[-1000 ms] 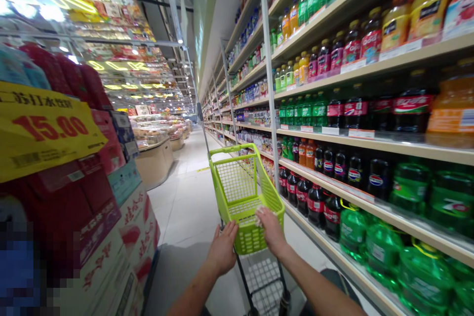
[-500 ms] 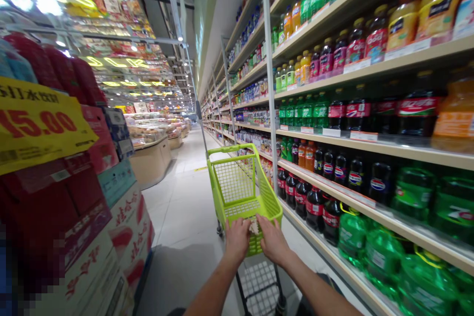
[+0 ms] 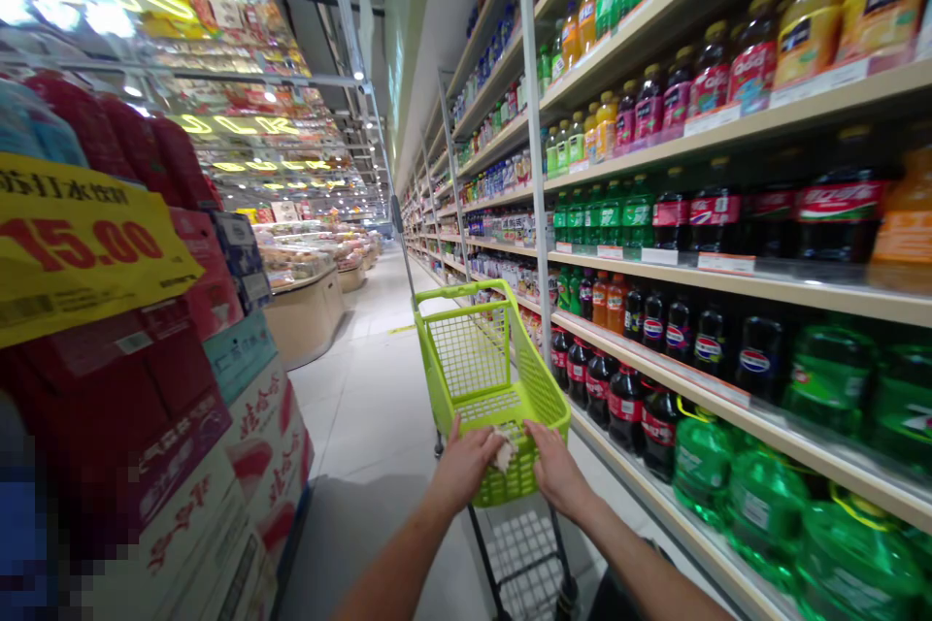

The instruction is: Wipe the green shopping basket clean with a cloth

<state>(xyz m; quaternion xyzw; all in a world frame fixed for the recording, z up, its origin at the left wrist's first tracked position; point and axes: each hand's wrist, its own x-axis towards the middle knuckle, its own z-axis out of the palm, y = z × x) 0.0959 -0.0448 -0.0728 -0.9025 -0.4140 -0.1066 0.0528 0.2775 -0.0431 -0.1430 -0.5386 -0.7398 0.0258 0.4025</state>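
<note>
**Right hand shifts right; wad now at left fingertips**

Since half a second ago, the right hand point(image 3: 557, 466) has moved away from the left hand point(image 3: 464, 464), leaving a gap where the two were close together. The crumpled whitish wad point(image 3: 504, 449), in the right hand a second ago and then between both, now sits at the left fingertips, over the near wall of the green cart basket point(image 3: 549, 386).

Nearest: both forearms reach forward from the lower edge. Left hand: palm down, one digit raised, others directed toward the wad; cannot tell whether it pinches the wad or presses it to the plastic. Right hand: fingers bent at the near right part of the rim; grip cannot be judged. Below the basket, a wire rack point(image 3: 518, 543) shows between dark frame bars.

Cart position beside the shelves: no clear change; the whole view is displaced slightly rightward.

Beside, left: stacked cartons point(image 3: 269, 456) with a yellow price sign point(image 3: 94, 247) reading 15.00. Right: shelving with large green bottles point(image 3: 763, 495) and dark cola bottles point(image 3: 626, 403).

Farther: a display counter point(image 3: 302, 315) left of the pale aisle floor; yellow neon letters point(image 3: 237, 124) above.
</note>
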